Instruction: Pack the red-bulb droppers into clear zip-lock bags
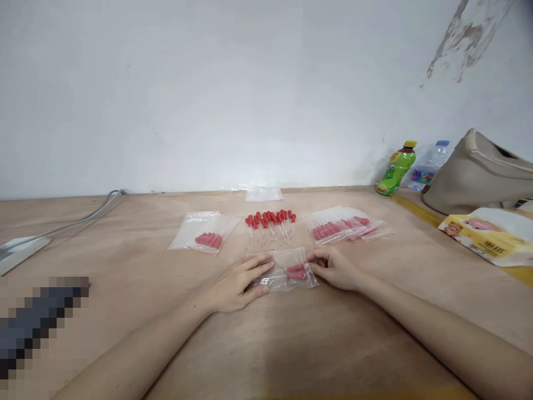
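Observation:
A small clear plastic bag (287,269) with red-bulbed droppers inside lies flat on the wooden table (291,344) in front of me. My left hand (239,283) rests on its left end, fingers stretched flat over the plastic. My right hand (333,266) pinches the bag's right edge with thumb and fingers together. Just beyond the bag lies a loose pile of red-bulbed droppers (270,221).
A filled bag (205,231) lies to the left of the pile, a stack of filled bags (343,225) to the right, and empty clear bags (263,193) by the wall. A green bottle (396,168), water bottle (428,165), beige bag (478,175) and tissue pack (487,236) stand right. Cables (79,219) run left.

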`<state>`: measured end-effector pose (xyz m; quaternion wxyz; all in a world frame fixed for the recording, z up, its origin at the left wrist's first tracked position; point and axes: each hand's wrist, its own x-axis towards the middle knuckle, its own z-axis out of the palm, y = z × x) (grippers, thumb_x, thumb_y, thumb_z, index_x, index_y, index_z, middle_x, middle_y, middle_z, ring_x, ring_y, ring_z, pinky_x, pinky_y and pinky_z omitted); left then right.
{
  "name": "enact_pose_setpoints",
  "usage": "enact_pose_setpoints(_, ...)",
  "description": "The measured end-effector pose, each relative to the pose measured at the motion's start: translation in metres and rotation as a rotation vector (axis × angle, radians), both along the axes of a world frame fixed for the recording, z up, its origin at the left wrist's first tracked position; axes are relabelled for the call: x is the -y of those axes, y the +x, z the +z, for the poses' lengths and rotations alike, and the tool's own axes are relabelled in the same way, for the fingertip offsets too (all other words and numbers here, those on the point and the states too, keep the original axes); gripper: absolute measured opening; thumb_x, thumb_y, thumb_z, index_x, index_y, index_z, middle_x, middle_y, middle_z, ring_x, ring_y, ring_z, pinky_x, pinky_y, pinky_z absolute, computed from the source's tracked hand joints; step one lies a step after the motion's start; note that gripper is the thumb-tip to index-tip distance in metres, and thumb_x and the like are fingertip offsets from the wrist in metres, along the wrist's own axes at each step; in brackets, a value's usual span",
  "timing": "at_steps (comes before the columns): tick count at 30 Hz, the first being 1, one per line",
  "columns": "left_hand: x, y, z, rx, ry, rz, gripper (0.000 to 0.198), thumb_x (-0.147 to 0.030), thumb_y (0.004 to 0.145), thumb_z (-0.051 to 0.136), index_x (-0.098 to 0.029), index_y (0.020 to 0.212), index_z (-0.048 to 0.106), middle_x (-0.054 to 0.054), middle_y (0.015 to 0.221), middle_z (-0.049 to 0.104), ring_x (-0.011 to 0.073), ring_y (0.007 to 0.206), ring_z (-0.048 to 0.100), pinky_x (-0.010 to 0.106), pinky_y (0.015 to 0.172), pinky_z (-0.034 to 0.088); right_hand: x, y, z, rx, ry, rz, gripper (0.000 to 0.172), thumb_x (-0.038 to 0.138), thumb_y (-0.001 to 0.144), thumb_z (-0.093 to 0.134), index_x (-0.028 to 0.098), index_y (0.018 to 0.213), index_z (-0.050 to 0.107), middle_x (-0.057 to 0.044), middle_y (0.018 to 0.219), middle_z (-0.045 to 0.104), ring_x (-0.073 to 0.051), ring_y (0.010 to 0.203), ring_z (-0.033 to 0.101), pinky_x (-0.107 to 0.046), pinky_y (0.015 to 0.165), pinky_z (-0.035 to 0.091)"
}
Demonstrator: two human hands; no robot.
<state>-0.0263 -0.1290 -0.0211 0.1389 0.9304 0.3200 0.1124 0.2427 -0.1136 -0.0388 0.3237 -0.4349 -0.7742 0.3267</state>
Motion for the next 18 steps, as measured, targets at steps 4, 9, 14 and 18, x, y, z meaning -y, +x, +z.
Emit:
enact_pose_setpoints(4,-0.001,0.000,0.000,0.010,0.005,-0.024,0.048,-0.038,0.090,0.038,-0.024,0.135,0.029,0.005,0.143,0.023,0.0223,0.129,0.026,0.039,0.105,0.027,-0.003,0.004,0.002,0.025,0.030,0.077,0.023,0.032,0.076,0.050,0.015,0.077,0.066,-0.002,0.066,0.057,-0.010,0.055,0.045,-0.022,0.052,0.035)
enact_pose_setpoints(9,-0.001,0.001,0.001,-0.007,-0.008,-0.033,0.046,-0.037,0.091,0.036,-0.024,0.135,0.030,0.005,0.143,0.022,0.0222,0.130,0.024,0.041,0.105,0.025,-0.035,0.009,0.011,0.089,0.052,-0.270,0.020,0.028,0.071,0.053,0.015,0.079,0.065,-0.003,0.064,0.062,-0.013,0.056,0.052,-0.024,0.053,0.039)
enact_pose_setpoints(14,-0.001,0.001,0.005,-0.049,-0.025,-0.038,0.045,-0.037,0.093,0.030,-0.025,0.136,0.026,0.003,0.144,0.017,0.0209,0.132,0.018,0.042,0.107,0.019,-0.085,-0.013,0.028,0.316,0.078,-0.517,0.016,0.021,0.070,0.054,0.015,0.080,0.065,-0.009,0.082,0.066,-0.019,0.080,0.059,-0.027,0.071,0.041)
enact_pose_setpoints(18,0.000,0.001,0.007,-0.067,-0.024,-0.038,0.043,-0.034,0.094,0.026,-0.026,0.136,0.025,0.001,0.144,0.019,0.0198,0.132,0.017,0.042,0.108,0.016,-0.120,-0.037,0.027,0.316,0.008,-0.591,0.016,0.022,0.071,0.055,0.011,0.077,0.065,-0.017,0.084,0.066,-0.024,0.087,0.059,-0.028,0.072,0.042)
